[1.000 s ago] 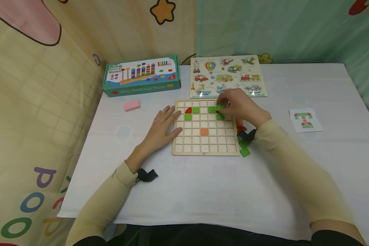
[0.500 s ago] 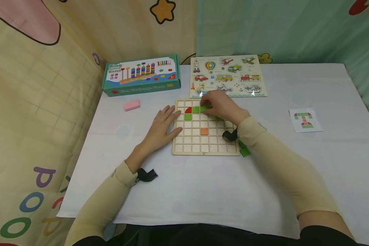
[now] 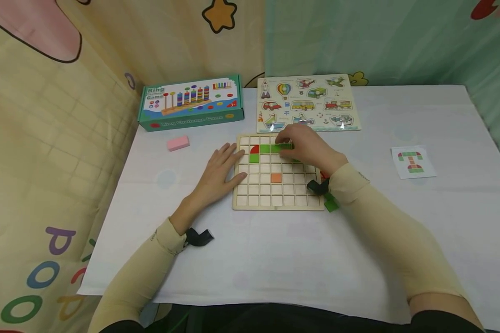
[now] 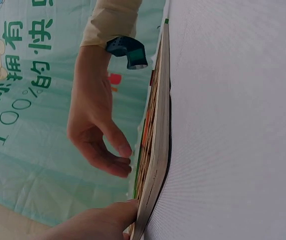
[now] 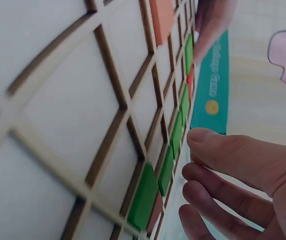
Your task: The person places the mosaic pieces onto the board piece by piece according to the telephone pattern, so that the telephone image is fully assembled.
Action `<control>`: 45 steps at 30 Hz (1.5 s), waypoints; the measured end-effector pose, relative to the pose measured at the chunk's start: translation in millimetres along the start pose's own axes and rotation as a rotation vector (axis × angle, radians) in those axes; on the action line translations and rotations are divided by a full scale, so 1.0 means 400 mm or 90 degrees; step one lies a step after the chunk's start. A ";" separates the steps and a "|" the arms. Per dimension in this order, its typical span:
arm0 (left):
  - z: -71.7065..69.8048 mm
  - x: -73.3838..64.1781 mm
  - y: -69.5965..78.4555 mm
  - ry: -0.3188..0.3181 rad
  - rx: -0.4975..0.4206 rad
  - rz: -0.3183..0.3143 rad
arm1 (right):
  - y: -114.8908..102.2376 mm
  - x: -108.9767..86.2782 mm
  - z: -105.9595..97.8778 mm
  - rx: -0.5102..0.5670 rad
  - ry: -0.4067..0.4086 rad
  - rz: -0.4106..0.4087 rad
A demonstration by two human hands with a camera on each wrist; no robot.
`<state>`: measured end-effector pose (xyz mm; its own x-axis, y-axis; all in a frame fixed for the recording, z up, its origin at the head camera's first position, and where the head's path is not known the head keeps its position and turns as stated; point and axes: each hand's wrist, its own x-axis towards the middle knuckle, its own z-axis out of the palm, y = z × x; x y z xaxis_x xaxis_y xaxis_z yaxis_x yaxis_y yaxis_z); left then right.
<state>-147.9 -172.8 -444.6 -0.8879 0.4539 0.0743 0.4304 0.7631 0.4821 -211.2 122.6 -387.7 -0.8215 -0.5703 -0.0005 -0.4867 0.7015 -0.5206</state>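
A wooden grid board (image 3: 277, 208) lies on the white table, set with a red rounded tile (image 3: 255, 149), several green squares (image 3: 265, 149) and an orange square (image 3: 276, 178). My left hand (image 3: 218, 175) rests on its left edge, fingers spread. Over the top row is my right hand (image 3: 306, 145); the right wrist view shows its thumb and bent fingers (image 5: 218, 195) apart, with nothing between them. Below them, green tiles (image 5: 144, 197) sit in cells along the far side. The right hand hides part of the upper right cells in the head view.
Loose green tiles (image 3: 330, 203) lie at the board's right edge, partly behind the right wrist. A pattern card (image 3: 413, 163) is farther right. A pink block (image 3: 178, 143) lies to the left. Behind stand a game box (image 3: 191, 104) and a vehicle picture puzzle (image 3: 308, 104).
My right hand has moved left from the upper right cells to the top row's middle, then slightly back right. A green square now fills the gap there. The left hand stays put.
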 end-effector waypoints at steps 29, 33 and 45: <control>0.005 0.001 -0.002 0.000 0.015 -0.002 | 0.131 -0.226 -0.056 0.081 -0.014 0.175; 0.006 0.002 -0.005 0.002 0.013 -0.002 | 0.129 -0.222 -0.055 0.089 -0.024 0.185; 0.004 0.002 -0.002 0.003 0.014 0.003 | 0.134 -0.220 -0.067 0.074 0.049 0.117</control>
<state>-148.5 -172.4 -446.5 -0.8863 0.4560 0.0810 0.4388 0.7709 0.4617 -173.0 221.7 -392.7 -0.9155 -0.4002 -0.0419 -0.2927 0.7338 -0.6130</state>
